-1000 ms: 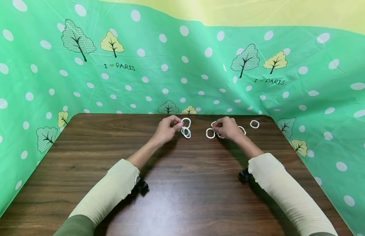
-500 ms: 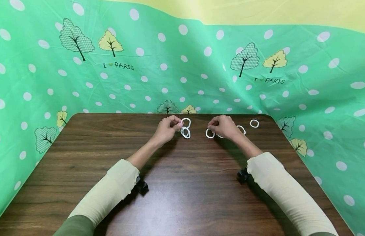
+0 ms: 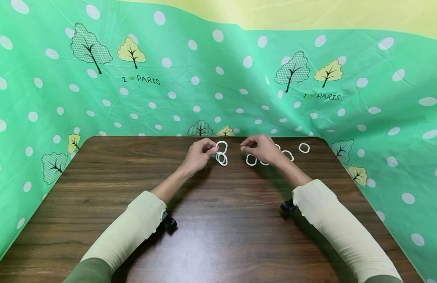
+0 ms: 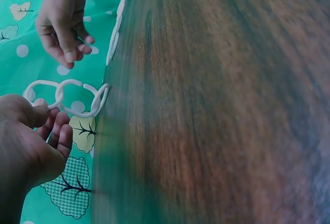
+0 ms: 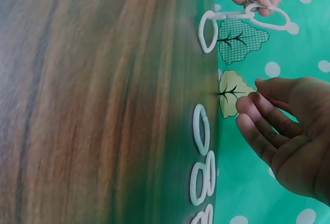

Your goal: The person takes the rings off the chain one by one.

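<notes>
A short chain of white plastic links [image 4: 72, 81] hangs from my left hand [image 3: 198, 155], whose thumb and forefinger pinch its upper link. In the left wrist view, the middle link has a gap in its ring. The chain's lower end is close over the table near its far edge. My right hand [image 3: 262, 150] hovers just right of the chain. Its fingers [image 5: 247, 126] are loosely bent, with nothing between them in the right wrist view. Below that hand, a loose white link [image 5: 196, 126] lies flat on the table.
Several more loose white links [image 5: 193, 185] lie behind and right of the right hand, and one link [image 3: 299, 148] sits apart at the far right. The brown wooden table [image 3: 218, 220] ends at a green dotted curtain [image 3: 218, 63].
My right hand has moved left and slightly up from the loose links toward the chain, uncovering a link behind it. The left hand and its chain have stayed almost still.
</notes>
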{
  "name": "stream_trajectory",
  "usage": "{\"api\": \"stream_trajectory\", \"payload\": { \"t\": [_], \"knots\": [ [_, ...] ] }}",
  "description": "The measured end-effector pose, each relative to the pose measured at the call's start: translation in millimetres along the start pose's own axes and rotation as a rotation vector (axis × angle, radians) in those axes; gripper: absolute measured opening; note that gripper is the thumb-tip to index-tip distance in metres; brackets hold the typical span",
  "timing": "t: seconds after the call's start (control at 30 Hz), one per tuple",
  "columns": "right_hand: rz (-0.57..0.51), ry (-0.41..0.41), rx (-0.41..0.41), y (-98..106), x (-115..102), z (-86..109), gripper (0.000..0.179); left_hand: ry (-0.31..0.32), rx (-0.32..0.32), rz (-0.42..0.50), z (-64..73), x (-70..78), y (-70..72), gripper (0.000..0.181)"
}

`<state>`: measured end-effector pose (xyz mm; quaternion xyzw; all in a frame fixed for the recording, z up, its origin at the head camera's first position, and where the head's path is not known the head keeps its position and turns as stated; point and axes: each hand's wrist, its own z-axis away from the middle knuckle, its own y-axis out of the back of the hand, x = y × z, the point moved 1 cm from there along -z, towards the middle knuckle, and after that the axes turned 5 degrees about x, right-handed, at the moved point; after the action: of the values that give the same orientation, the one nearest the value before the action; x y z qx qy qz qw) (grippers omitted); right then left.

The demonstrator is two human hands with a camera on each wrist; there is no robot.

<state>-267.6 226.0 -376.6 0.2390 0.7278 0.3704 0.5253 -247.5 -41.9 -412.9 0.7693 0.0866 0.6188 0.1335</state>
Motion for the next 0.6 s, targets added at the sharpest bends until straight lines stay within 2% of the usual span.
{"api": "stream_trajectory", "payload": {
  "t": [0.4, 0.6],
  "knots": [
    [-0.139, 0.049, 0.024, -9, -22, -6.4, 0.021, 0.005, 0.001, 0.013, 0.5, 2.1, 1.0, 0.009],
    [-0.251, 0.045, 0.016, -15, -30, -8.3, 0.022, 0.012, -0.003, 0.014, 0.6, 2.0, 1.4, 0.009]
  ]
}}
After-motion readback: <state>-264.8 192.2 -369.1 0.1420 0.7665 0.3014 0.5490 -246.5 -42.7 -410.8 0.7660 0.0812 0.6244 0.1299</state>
